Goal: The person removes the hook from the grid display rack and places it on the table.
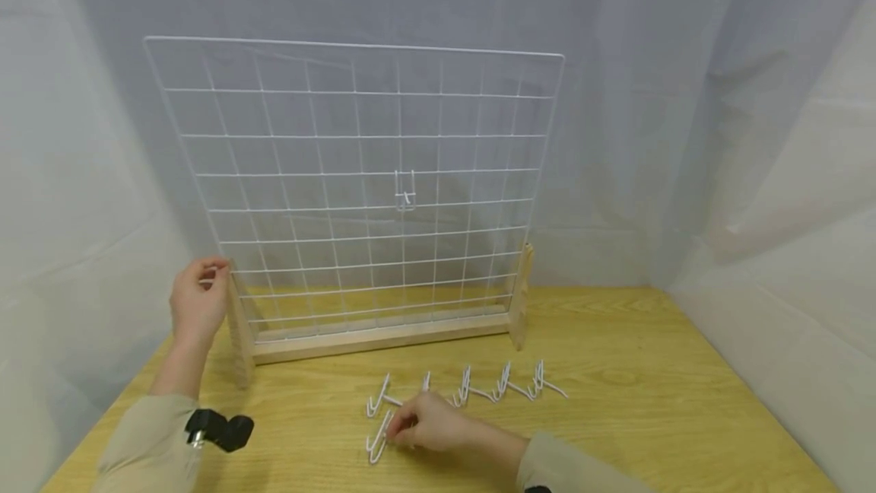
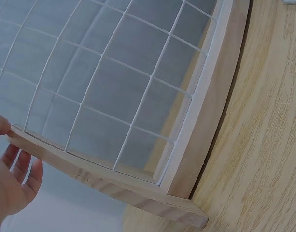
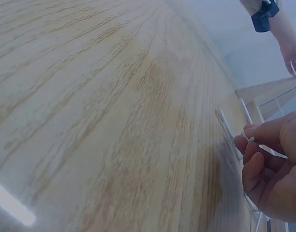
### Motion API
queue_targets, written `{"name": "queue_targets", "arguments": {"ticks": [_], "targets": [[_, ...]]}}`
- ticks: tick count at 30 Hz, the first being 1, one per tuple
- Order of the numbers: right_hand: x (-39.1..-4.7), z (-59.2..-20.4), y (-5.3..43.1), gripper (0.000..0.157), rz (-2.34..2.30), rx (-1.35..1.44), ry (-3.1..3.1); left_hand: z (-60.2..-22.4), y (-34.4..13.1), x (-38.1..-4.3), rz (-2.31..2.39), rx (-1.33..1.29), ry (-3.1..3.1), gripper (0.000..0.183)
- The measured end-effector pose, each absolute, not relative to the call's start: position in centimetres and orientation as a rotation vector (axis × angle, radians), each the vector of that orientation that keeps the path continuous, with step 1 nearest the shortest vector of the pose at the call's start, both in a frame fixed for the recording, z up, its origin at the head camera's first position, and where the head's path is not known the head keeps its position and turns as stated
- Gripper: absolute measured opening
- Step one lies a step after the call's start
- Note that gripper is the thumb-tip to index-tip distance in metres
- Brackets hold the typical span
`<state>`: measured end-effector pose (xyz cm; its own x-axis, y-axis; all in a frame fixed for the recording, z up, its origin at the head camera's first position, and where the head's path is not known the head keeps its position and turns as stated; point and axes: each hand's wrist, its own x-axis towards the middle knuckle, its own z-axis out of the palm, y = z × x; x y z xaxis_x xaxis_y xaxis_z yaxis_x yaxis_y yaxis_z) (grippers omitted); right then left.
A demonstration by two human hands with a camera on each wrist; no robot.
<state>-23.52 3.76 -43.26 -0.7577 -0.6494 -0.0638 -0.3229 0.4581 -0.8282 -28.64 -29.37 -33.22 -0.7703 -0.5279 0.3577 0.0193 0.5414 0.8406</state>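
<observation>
A white wire grid panel (image 1: pixel 328 208) stands upright in a wooden stand (image 1: pixel 383 341). My left hand (image 1: pixel 198 301) holds the top of the stand's left upright (image 2: pixel 116 187) between thumb and fingers, at the panel's edge. At the table's front, my right hand (image 1: pixel 434 424) pinches the prong of a white wire hook (image 1: pixel 378 441). The hook's prong tip (image 3: pixel 252 139) shows between thumb and fingertip in the right wrist view; its frame is low over the table, and I cannot tell if it touches. One hook (image 1: pixel 405 201) hangs on the panel near its middle.
Several more wire hooks (image 1: pixel 505 383) lie in a row on the wooden table (image 1: pixel 616 402), between the stand and my right hand. My right hand partly covers one hook (image 1: pixel 426 381). Pale sheeting (image 1: pixel 616 135) surrounds the table at the back and sides.
</observation>
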Motion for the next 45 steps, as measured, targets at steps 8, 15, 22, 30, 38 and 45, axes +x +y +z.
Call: {"name": "queue_targets", "arguments": {"ticks": [8,15,22,30,38,45], "targets": [[-23.15,-43.82,3.60,0.013,-1.177,-0.800,2.359,-33.37,-29.41,-28.52,-1.211,0.417,-2.192,0.030],[-23.42,-43.87,3.67,0.015,-1.147,-0.865,2.372,-33.46,-29.47,-28.56,-1.208,0.409,-2.199,0.031],[-23.48,-43.79,3.77,0.018,-1.129,-0.896,2.381,-33.41,-29.41,-28.54,-1.205,0.402,-2.206,0.031],[-23.56,-43.95,3.92,0.019,-1.073,-0.956,2.427,-33.40,-29.38,-28.57,-1.211,0.399,-2.209,0.032],[-23.89,-44.16,4.07,0.021,-0.827,-1.149,2.570,-33.30,-29.36,-28.70,-1.214,0.415,-2.203,0.032],[-23.94,-43.79,4.54,0.019,-0.802,-1.218,2.548,-33.02,-29.27,-28.60,-1.217,0.412,-2.208,0.031]]}}
